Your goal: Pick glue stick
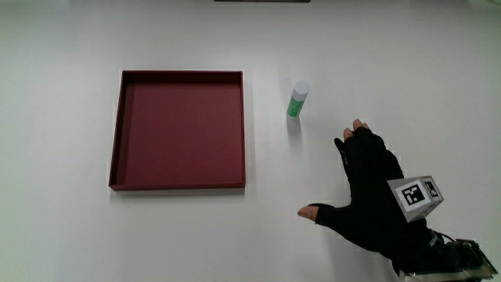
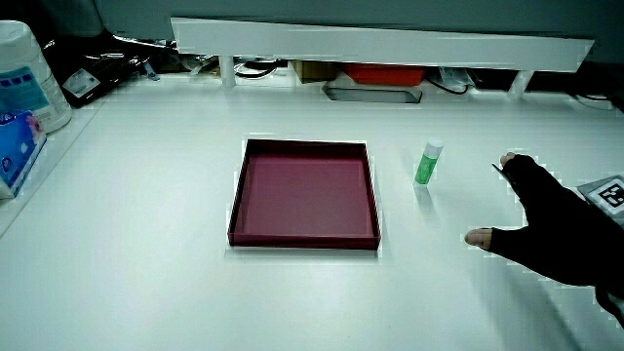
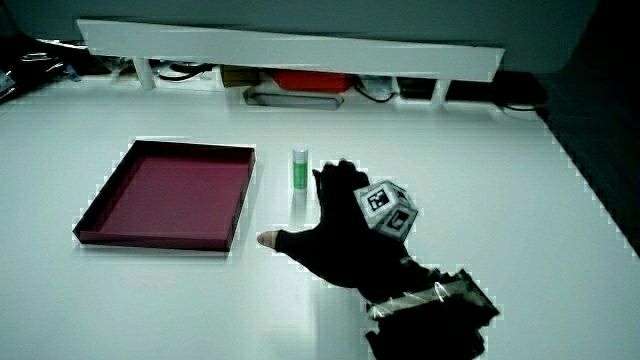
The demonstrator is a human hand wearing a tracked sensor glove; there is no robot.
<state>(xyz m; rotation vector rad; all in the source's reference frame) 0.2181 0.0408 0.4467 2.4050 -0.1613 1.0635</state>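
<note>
A green glue stick (image 1: pixel 297 100) with a white cap stands upright on the white table, beside the dark red tray (image 1: pixel 117 133); both side views show the glue stick (image 2: pixel 428 162) (image 3: pixel 300 168) too. The hand (image 1: pixel 368 186) in its black glove hovers over the table nearer to the person than the glue stick, a short way from it and not touching it. Its fingers are spread, thumb stretched toward the tray, and it holds nothing. The hand (image 2: pixel 531 219) (image 3: pixel 335 225) appears in both side views, with the patterned cube (image 3: pixel 390 208) on its back.
The shallow red tray (image 2: pixel 304 243) (image 3: pixel 100 205) lies flat with nothing in it. A low white partition (image 2: pixel 380 41) runs along the table edge farthest from the person, with cables and boxes under it. A white canister (image 2: pixel 24 73) and a blue pack (image 2: pixel 18 146) stand at a table edge.
</note>
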